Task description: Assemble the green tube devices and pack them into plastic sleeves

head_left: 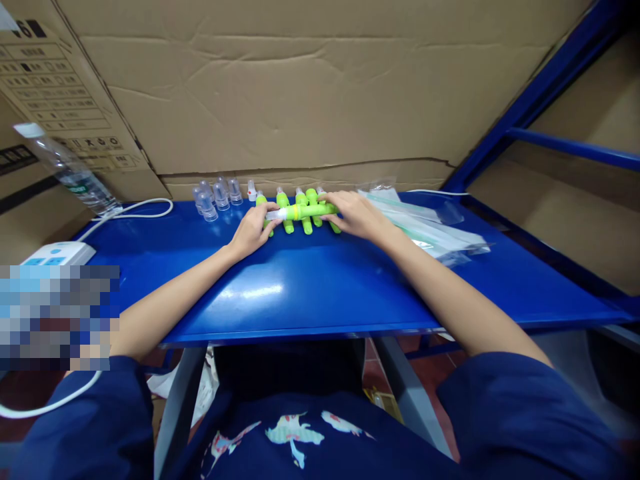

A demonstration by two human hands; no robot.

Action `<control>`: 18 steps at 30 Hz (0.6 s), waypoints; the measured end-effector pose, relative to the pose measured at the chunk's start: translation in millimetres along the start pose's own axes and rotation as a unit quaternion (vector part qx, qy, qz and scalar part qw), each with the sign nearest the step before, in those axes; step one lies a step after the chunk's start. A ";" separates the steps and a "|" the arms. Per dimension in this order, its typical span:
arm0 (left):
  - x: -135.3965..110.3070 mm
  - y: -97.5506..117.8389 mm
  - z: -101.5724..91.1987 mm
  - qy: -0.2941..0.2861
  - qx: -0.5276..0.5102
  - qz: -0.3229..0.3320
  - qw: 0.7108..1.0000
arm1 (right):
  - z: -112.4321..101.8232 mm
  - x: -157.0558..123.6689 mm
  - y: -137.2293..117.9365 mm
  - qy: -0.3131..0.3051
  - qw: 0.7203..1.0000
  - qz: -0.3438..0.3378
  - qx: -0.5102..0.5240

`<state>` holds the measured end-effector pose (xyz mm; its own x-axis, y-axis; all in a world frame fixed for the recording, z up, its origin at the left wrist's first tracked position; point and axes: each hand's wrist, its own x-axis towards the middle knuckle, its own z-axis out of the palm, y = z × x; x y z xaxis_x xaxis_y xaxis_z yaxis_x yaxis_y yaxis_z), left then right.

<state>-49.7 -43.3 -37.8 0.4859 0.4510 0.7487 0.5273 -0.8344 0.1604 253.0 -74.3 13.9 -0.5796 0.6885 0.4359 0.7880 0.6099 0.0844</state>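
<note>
Level above the tabletop, both my hands hold a lime-green pen-shaped device (309, 211) with a yellow ring and a translucent white tip. My left hand (248, 231) pinches the tip end between thumb and fingers. The green end is gripped by my right hand (354, 213). Behind and below it, several similar green devices (283, 199) lie side by side, partly hidden. To their left stand several clear plastic caps (207, 207), and a small clear piece with a red mark (251, 191) is nearby.
Clear plastic bags (450, 235) lie right of my right hand. At the left are a water bottle (75, 173), a white power strip (67, 253) and a white cable (150, 203). Cardboard (300, 87) walls the back of the blue table (320, 287); a blue frame (565, 143) stands right.
</note>
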 end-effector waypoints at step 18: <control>5.9 14.7 -0.8 0.058 -0.082 -0.058 0.993 | 12.6 5.2 2.5 0.011 0.995 0.039 0.096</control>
<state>-39.6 -53.2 -30.5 0.3397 0.5154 0.7867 0.4491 -0.8239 0.3458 249.4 -64.2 5.1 -0.5118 0.7298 0.4532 0.7752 0.6197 -0.1226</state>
